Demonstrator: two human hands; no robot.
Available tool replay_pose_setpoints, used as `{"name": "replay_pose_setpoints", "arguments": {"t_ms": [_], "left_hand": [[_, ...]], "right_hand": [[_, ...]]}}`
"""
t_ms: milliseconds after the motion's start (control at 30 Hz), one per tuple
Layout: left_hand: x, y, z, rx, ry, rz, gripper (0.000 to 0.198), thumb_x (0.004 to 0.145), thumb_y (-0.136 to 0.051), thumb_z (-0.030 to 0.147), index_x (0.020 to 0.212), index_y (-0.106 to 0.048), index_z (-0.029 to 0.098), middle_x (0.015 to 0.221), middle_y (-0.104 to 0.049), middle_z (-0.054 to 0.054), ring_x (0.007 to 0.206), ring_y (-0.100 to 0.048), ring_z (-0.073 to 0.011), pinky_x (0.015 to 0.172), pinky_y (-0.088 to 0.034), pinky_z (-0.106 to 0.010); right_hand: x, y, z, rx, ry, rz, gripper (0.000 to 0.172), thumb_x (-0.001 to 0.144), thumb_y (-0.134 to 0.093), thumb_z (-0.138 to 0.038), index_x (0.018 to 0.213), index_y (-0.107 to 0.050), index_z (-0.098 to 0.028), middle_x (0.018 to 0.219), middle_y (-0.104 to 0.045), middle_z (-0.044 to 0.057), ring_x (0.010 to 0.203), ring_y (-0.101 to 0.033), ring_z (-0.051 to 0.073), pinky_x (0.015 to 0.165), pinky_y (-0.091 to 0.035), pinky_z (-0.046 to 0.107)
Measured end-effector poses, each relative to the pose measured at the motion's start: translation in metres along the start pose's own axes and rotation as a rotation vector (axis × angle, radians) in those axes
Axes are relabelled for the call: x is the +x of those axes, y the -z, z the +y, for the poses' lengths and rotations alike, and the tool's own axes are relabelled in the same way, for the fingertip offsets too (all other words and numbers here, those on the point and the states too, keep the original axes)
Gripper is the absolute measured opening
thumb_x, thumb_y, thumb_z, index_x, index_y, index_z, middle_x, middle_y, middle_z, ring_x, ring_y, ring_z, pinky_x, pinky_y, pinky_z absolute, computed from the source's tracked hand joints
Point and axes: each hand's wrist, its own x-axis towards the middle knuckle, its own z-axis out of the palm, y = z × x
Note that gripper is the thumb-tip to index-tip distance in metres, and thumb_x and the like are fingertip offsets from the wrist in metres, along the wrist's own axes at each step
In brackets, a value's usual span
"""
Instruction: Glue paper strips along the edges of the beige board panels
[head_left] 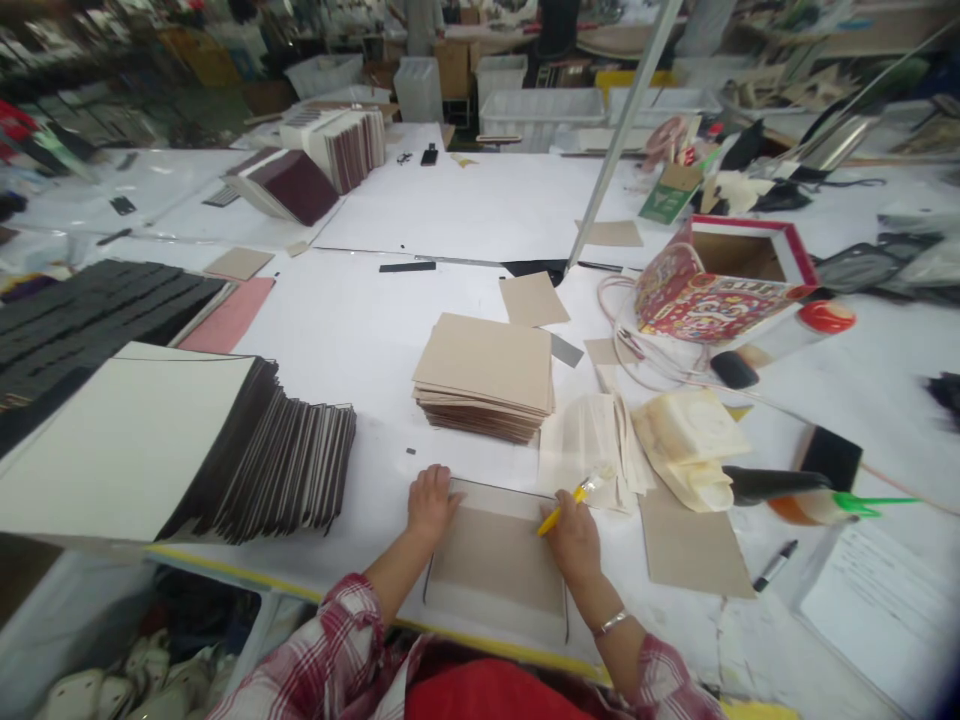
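Note:
My left hand (430,502) presses with curled fingers on the upper left corner of a flat sheet with a brown card panel (496,555) lying at the table's near edge. My right hand (573,532) rests on the sheet's upper right corner and grips a yellow-handled brush (576,496), bristles pointing up and right. Just beyond the sheet stands a stack of tan cards (485,376).
A large fanned stack of dark-edged boards (187,445) lies at left. Right of my hands are folded white papers (600,440), a cream glue container (690,440), a loose tan card (694,548), a pen (775,565) and a red patterned box (712,290). A metal pole (622,130) rises mid-table.

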Motion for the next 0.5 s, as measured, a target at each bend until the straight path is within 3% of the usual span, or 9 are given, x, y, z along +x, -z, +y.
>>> {"name": "replay_pose_setpoints", "arguments": {"t_ms": [100,167,233,333,400,433,500], "left_hand": [[-0.016,-0.005,0.0,0.106,-0.371,-0.061,0.033,0.085,-0.042,0.021,0.119,-0.046,0.021,0.128,-0.045,-0.008,0.12,-0.036,-0.0224,0.095,-0.031,-0.04],[-0.029,-0.002,-0.001,0.135,-0.416,-0.133,0.034,0.085,-0.042,0.021,0.119,-0.046,0.02,0.129,-0.045,-0.007,0.12,-0.038,-0.0221,0.095,-0.034,-0.039],[-0.044,0.019,-0.005,0.141,-0.359,-0.114,0.034,0.084,-0.045,0.025,0.116,-0.049,0.015,0.124,-0.05,-0.011,0.116,-0.043,-0.024,0.092,-0.038,-0.04],[-0.073,0.092,-0.017,0.107,-0.414,0.107,0.032,0.083,-0.046,0.025,0.113,-0.051,0.015,0.118,-0.054,-0.012,0.114,-0.045,-0.0231,0.094,-0.039,-0.04],[-0.091,0.155,-0.03,0.122,-0.467,0.38,0.036,0.081,-0.05,0.022,0.117,-0.046,0.021,0.118,-0.053,-0.009,0.116,-0.043,-0.023,0.097,-0.036,-0.043],[-0.099,0.186,-0.039,0.162,-0.44,0.558,0.043,0.079,-0.054,0.023,0.12,-0.042,0.022,0.119,-0.052,-0.009,0.117,-0.042,-0.0242,0.097,-0.035,-0.045],[-0.107,0.239,-0.059,0.291,-0.243,0.832,0.059,0.073,-0.063,0.031,0.124,-0.037,0.02,0.125,-0.045,-0.014,0.12,-0.037,-0.03,0.097,-0.032,-0.052]], "right_hand": [[-0.009,-0.002,-0.005,0.067,0.167,0.003,0.024,0.086,-0.036,-0.028,0.099,-0.051,-0.014,0.091,-0.058,0.012,0.083,-0.053,0.022,0.073,-0.044,0.037],[-0.017,-0.002,-0.005,0.114,0.248,-0.023,0.024,0.086,-0.036,-0.025,0.101,-0.051,-0.015,0.098,-0.059,0.012,0.088,-0.054,0.023,0.076,-0.044,0.039],[-0.023,0.004,-0.002,0.14,0.249,-0.044,0.026,0.086,-0.036,-0.026,0.104,-0.051,-0.015,0.095,-0.061,0.012,0.087,-0.056,0.023,0.077,-0.045,0.039],[-0.025,0.024,-0.002,0.203,0.207,-0.046,0.032,0.084,-0.039,-0.034,0.108,-0.05,-0.016,0.089,-0.062,0.01,0.082,-0.059,0.023,0.076,-0.047,0.039],[-0.021,0.039,-0.013,0.263,0.212,-0.021,0.036,0.082,-0.042,-0.039,0.11,-0.05,-0.019,0.091,-0.062,0.009,0.081,-0.06,0.023,0.076,-0.048,0.039],[-0.017,0.046,-0.023,0.297,0.223,-0.005,0.037,0.08,-0.044,-0.041,0.111,-0.049,-0.02,0.093,-0.062,0.009,0.081,-0.061,0.023,0.077,-0.048,0.039],[-0.007,0.059,-0.053,0.376,0.266,0.017,0.038,0.078,-0.048,-0.041,0.112,-0.048,-0.023,0.096,-0.062,0.008,0.082,-0.061,0.023,0.076,-0.049,0.038]]}}
